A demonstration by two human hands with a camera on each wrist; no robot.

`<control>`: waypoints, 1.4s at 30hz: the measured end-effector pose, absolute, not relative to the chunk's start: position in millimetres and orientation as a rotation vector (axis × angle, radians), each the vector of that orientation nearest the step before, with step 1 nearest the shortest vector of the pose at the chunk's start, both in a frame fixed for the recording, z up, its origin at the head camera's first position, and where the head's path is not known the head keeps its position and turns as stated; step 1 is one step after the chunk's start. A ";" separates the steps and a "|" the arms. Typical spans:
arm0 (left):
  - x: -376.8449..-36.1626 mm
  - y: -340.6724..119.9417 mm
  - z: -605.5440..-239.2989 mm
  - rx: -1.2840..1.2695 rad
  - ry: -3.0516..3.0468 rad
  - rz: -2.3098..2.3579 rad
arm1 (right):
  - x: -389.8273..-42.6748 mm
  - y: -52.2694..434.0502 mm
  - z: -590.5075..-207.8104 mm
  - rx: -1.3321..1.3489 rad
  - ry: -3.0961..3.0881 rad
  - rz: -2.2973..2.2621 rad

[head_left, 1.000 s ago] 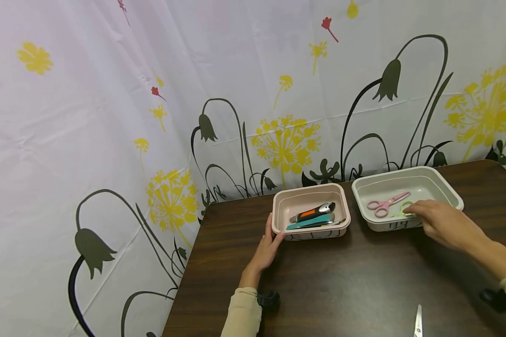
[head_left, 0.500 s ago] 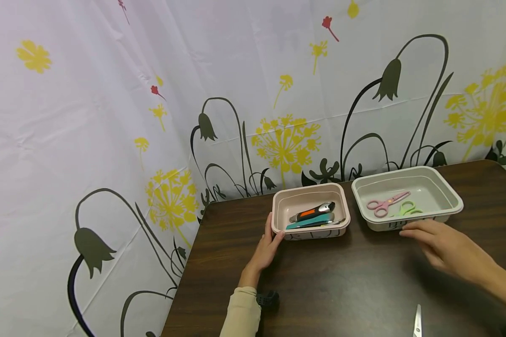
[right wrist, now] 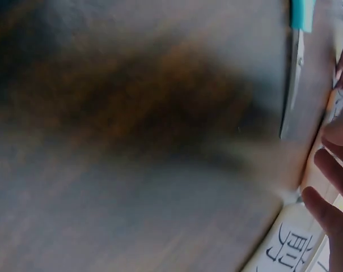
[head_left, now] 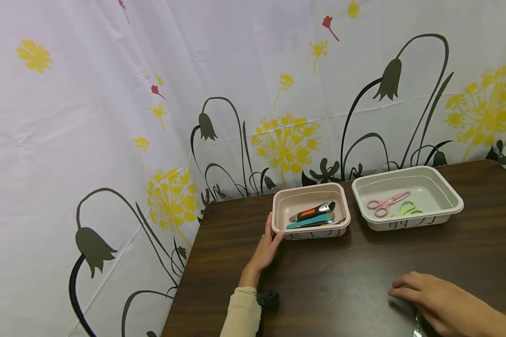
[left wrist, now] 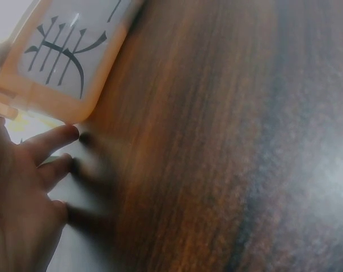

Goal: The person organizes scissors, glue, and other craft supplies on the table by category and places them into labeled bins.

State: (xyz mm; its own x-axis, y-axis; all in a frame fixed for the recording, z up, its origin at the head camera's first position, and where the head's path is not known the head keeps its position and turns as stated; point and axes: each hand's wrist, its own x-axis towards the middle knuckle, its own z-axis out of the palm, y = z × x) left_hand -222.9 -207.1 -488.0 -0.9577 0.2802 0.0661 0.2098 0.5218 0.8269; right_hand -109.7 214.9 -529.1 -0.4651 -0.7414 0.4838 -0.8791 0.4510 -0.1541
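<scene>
My left hand (head_left: 266, 248) lies flat on the dark wooden table (head_left: 341, 276), its straight fingers (left wrist: 49, 144) against the left front corner of a pink tray (head_left: 278, 199). That tray (left wrist: 58, 62) holds an orange-and-black utility knife (head_left: 313, 212) and a teal one (head_left: 309, 221). My right hand (head_left: 432, 299) hovers low over the table's near right part, fingers relaxed, just above a pair of scissors (head_left: 417, 326). The blurred right wrist view shows these scissors (right wrist: 294, 85) with a teal handle, beside my fingers (right wrist: 330, 195). A white tray (head_left: 451, 194) holds pink scissors (head_left: 385, 203) and green scissors (head_left: 406, 209).
A flower-printed curtain (head_left: 152, 117) hangs close behind and to the left of the table. The table's left edge (head_left: 189, 267) runs just beside my left arm. Both trays carry a black written character on their front wall (head_left: 398, 224).
My right hand has drawn back from the white tray, leaving the green scissors inside, and come down to the near right of the table over the loose scissors. The left hand has not moved.
</scene>
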 end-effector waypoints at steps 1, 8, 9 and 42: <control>-223.1 -207.0 -488.0 0.433 2.672 1.438 | -107.7 214.6 -531.5 1.406 -2.368 0.531; -238.7 -215.1 -522.3 0.400 2.721 1.438 | -101.9 208.6 -549.7 1.593 -2.318 0.484; -240.6 -216.0 -525.5 0.402 2.723 1.446 | -101.1 208.3 -551.4 1.600 -2.311 0.481; -225.8 -208.6 -492.4 0.488 2.648 1.479 | -96.2 203.4 -547.4 1.559 -2.202 0.615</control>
State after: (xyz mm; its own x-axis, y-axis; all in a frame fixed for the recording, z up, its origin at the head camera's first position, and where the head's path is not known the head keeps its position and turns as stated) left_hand -225.8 -208.6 -492.4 -0.9473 0.3068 0.0927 0.2398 0.4868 0.8400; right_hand -96.2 203.4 -547.4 -0.3179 -0.7845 0.5325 -0.9469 0.2917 -0.1355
